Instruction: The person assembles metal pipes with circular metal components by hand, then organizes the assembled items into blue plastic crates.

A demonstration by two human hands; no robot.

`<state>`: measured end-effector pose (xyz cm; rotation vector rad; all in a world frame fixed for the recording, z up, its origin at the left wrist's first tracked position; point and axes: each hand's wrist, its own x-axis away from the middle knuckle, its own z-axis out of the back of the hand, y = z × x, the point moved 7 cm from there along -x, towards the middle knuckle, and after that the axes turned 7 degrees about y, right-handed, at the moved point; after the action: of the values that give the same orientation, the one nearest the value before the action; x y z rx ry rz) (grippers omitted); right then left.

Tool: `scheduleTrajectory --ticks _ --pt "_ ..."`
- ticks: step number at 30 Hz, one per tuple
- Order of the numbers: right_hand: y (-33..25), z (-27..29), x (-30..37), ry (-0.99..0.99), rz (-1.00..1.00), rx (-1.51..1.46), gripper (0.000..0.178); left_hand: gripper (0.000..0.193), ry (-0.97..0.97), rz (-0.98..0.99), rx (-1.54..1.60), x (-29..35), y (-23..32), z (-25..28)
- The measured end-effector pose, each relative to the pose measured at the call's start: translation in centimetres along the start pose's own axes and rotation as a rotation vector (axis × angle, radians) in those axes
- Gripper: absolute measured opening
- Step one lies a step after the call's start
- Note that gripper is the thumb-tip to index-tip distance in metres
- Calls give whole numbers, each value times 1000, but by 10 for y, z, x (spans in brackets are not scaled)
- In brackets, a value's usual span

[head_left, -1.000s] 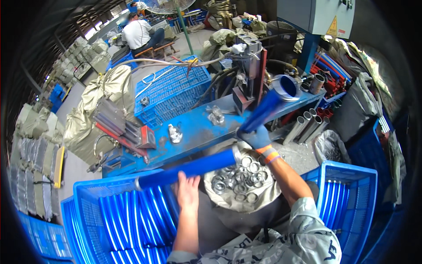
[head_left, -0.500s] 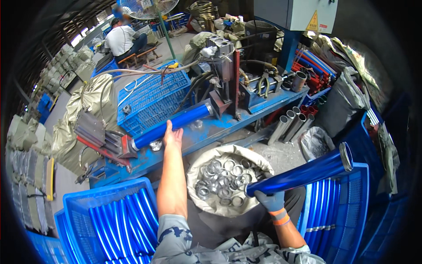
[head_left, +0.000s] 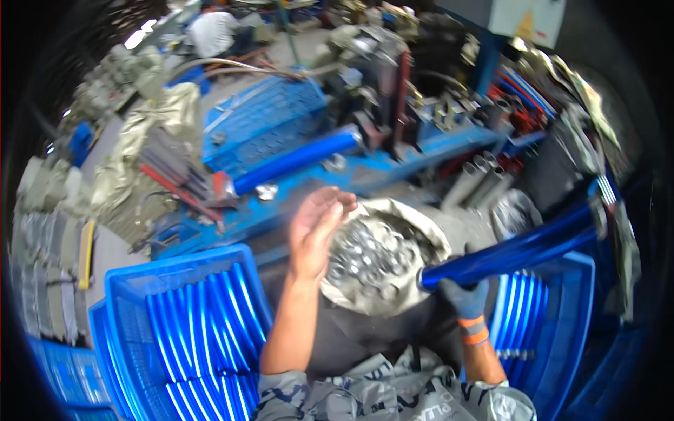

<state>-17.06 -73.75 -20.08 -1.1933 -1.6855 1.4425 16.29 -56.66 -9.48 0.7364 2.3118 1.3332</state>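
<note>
My bare left hand [head_left: 319,228] is held up at the left rim of a pale cloth sack [head_left: 393,205], its fingers stretched out and nothing in them. Loose shiny metal rings [head_left: 375,259] fill the sack. In my gloved right hand [head_left: 465,300] is a blue metal tube [head_left: 516,254], gripped close to its lower left end. That tube slopes up to the right, and its far end is smeared by motion. Beyond my left hand, another blue tube [head_left: 298,161] lies across the bench machine between a left fixture [head_left: 223,186] and an upright one on the right.
Blue crates [head_left: 189,261] of blue tubes flank me, another crate [head_left: 581,309] standing on the right. Behind the bench [head_left: 281,210] sits an upturned blue crate [head_left: 263,116]. Bare metal tubes [head_left: 481,182] stand right of the sack. A person [head_left: 213,34] sits far back.
My left hand has come off the tube on the machine and moved back toward the sack. The right hand still holds its tube. The whole view has shifted and blurred.
</note>
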Motion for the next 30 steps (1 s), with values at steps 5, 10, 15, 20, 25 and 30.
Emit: scheduleTrajectory --ticks 5,10,15,20,25,30 --pt "-118 156 9 350 150 279 74 22 -752 -868 -886 152 158 -192" --pt "-49 474 164 662 -82 747 48 5 -1085 -742 -899 246 150 -242" --pt "8 638 449 786 -655 1562 90 5 -1094 -708 -759 328 184 -99" --pt "102 659 527 528 -1109 1604 95 7 -1037 -711 -791 401 174 -137" --pt "155 670 572 453 -1181 1494 85 10 -958 -715 -797 439 164 -193" --pt "202 709 589 63 -1122 1687 81 12 -790 -709 -770 449 159 -209"
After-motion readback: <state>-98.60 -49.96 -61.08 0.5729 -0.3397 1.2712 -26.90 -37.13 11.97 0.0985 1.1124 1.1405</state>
